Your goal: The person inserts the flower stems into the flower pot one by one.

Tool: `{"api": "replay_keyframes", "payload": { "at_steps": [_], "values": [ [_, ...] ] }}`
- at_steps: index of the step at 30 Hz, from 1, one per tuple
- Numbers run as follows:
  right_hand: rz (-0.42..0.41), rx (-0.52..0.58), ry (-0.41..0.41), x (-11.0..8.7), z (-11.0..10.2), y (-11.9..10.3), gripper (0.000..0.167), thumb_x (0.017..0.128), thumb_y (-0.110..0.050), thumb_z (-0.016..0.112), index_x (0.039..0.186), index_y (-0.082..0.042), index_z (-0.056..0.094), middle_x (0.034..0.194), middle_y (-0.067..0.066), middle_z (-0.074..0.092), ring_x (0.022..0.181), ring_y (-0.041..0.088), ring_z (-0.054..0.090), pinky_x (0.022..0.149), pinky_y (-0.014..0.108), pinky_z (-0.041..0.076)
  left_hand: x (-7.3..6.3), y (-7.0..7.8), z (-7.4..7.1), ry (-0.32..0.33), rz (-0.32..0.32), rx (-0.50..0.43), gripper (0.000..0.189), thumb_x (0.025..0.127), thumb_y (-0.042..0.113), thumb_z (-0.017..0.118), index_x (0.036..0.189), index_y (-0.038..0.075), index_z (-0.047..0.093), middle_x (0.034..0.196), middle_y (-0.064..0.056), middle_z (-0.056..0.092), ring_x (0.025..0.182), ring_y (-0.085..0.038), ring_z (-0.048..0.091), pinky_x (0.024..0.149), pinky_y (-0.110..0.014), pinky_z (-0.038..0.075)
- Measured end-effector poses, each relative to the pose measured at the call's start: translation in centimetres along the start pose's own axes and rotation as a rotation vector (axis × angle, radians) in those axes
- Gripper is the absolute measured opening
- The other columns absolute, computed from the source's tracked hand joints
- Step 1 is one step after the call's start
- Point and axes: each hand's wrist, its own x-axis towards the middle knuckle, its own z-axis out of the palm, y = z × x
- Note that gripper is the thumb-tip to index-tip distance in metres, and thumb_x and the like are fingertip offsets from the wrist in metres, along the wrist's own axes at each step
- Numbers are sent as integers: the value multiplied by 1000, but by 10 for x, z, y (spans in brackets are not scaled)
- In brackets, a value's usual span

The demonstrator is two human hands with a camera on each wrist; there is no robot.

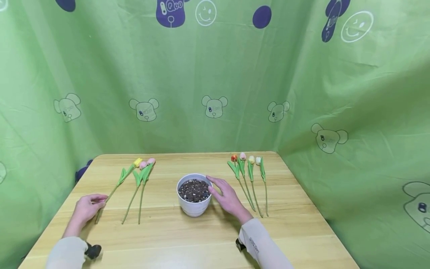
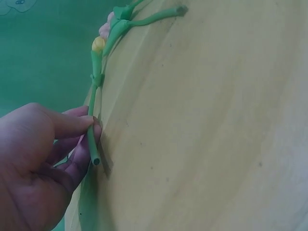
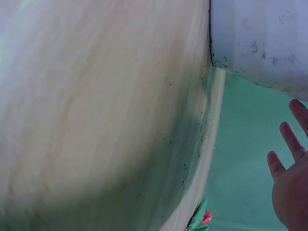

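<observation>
Between thumb and fingers, my left hand (image 1: 88,208) pinches the green stem of a yellow tulip (image 1: 137,162) at the left of the table. In the left wrist view the pinched stem (image 2: 92,139) points its cut end toward the camera, and its shadow falls on the wood beside it. My right hand (image 1: 228,196) rests with extended fingers at the right rim of a white flowerpot (image 1: 194,209) full of dark soil (image 1: 195,191). From the right wrist, the pot's side (image 3: 260,43) shows at upper right with the spread fingers (image 3: 291,139) below it.
Two pink tulips (image 1: 143,164) lie just right of the yellow one. Right of the pot lie a red tulip (image 1: 234,158), a pink tulip (image 1: 242,156), a pale yellow tulip (image 1: 251,160) and a white tulip (image 1: 258,160). A green curtain (image 1: 174,127) surrounds the wooden table (image 1: 161,246).
</observation>
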Motion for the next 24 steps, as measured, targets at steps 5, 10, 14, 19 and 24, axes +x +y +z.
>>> {"api": "replay_keyframes", "payload": {
  "at_steps": [5,10,14,19,24],
  "values": [
    [2,6,-8,0,-1,-1,50,108,-43,50,155,-28,47,157,7,52,145,32,48,123,61,36,0,1,0,-4,-13,-18,29,93,2,68,121,-8,69,114,-30,71,95,-29,68,74,-23,52],
    [0,4,-6,-1,-1,-1,51,108,-46,48,156,-28,47,157,6,52,144,31,48,122,61,37,-2,5,-1,19,-40,-63,31,92,0,68,121,-11,68,111,-29,72,87,-13,65,67,-17,54],
    [2,5,-4,-1,0,0,51,108,-47,48,156,-29,47,157,6,52,144,31,48,122,60,38,-6,10,-3,46,-57,-96,34,94,1,67,125,-12,66,112,-29,72,82,-2,61,66,-17,56],
    [0,14,9,-1,1,2,50,108,-45,50,155,-29,48,156,5,53,144,31,49,122,60,38,-6,15,-4,85,-52,-133,35,97,3,66,129,-9,65,118,-29,71,79,10,58,65,-17,57],
    [-1,22,16,-1,2,3,49,107,-45,51,154,-30,48,156,5,53,144,31,49,122,60,38,-4,24,-2,107,-51,-204,38,97,4,67,134,-7,63,124,-29,69,80,11,60,69,-14,58]
  ]
}}
